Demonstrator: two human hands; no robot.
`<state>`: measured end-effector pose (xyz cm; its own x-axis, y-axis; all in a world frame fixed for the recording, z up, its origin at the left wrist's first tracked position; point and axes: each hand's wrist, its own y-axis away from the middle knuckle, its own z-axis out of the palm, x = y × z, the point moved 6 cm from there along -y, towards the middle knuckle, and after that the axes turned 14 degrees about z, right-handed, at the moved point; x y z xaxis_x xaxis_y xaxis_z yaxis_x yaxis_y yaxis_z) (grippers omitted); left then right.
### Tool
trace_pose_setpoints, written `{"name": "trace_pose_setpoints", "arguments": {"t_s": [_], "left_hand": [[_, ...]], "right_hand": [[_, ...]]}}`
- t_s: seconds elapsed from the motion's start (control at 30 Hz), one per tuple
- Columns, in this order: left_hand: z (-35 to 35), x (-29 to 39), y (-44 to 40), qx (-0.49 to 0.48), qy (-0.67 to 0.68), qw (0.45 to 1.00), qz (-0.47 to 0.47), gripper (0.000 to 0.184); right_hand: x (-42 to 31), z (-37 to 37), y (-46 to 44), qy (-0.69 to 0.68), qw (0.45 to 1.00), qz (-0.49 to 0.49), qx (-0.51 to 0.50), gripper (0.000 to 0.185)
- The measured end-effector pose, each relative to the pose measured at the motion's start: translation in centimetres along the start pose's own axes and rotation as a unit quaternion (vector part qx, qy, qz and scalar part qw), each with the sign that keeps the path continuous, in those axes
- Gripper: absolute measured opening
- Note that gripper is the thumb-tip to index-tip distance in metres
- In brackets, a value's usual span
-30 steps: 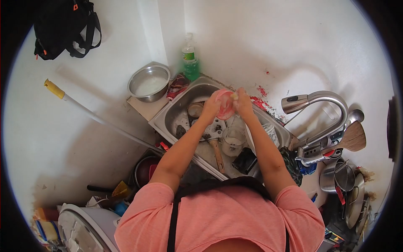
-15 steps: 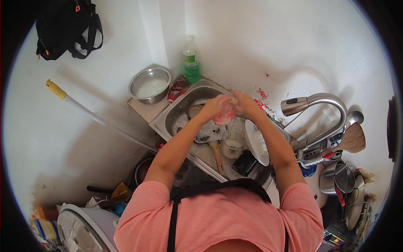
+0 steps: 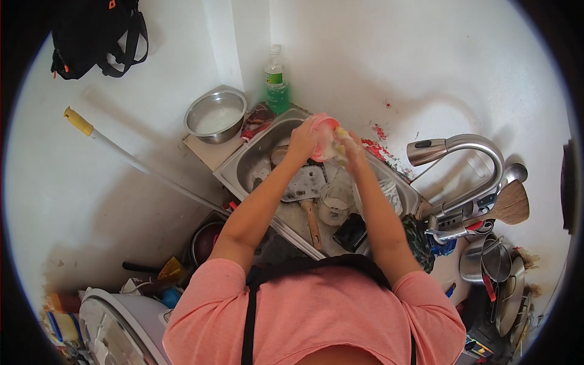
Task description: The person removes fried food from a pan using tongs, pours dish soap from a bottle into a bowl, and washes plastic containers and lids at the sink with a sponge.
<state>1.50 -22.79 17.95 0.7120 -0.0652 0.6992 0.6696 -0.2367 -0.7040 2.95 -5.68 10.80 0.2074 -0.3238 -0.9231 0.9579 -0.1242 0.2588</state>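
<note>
Above the far part of the metal sink [image 3: 285, 228], my left hand [image 3: 302, 140] grips a pink bowl [image 3: 322, 131] by its left side. My right hand [image 3: 351, 151], a little blurred, is closed on a pale yellow sponge [image 3: 340, 139] at the bowl's right side. Below them in the sink lie a flat pan [image 3: 306, 184] with a wooden handle [image 3: 311, 225], a clear glass container [image 3: 334, 204] and a black item [image 3: 350, 232]. A white dish is partly hidden behind my right forearm.
A steel basin [image 3: 215, 117] and a green-liquid bottle [image 3: 277, 88] stand behind the sink's left corner. At the right are the curved faucet [image 3: 474, 143], a utensil holder [image 3: 451, 225] and steel pots [image 3: 480, 261]. A yellow-ended pole [image 3: 146, 163] leans at the left.
The pink bowl dipped, then rose and tilted differently in my left hand. My right hand moved over it with the sponge and is now at its right side, slightly lower.
</note>
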Motion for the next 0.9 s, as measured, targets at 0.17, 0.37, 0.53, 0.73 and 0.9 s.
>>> {"name": "trace_pose_setpoints", "arguments": {"t_s": [0.17, 0.37, 0.53, 0.73, 0.9], "left_hand": [[-0.3, -0.4, 1.2, 0.061, 0.023, 0.997, -0.038, 0.045], [-1.1, -1.1, 1.1, 0.036, -0.047, 0.998, -0.035, 0.046], [0.3, -1.4, 1.3, 0.039, 0.021, 0.991, -0.124, 0.044], [0.2, -1.3, 1.9, 0.120, 0.126, 0.973, -0.148, 0.041], [1.1, -0.1, 1.5, 0.066, 0.024, 0.997, -0.034, 0.041]], "right_hand": [[4.2, 2.5, -0.3, -0.248, 0.958, 0.127, -0.070, 0.026], [-3.2, 1.9, -1.0, 0.285, 0.950, -0.079, 0.095, 0.028], [-8.0, 7.7, 4.2, 0.528, 0.758, -0.328, 0.199, 0.021], [-5.4, 9.2, 7.4, 0.535, 0.663, -0.480, 0.210, 0.024], [-6.2, 8.2, 7.1, 0.528, 0.636, -0.521, 0.212, 0.019]]}}
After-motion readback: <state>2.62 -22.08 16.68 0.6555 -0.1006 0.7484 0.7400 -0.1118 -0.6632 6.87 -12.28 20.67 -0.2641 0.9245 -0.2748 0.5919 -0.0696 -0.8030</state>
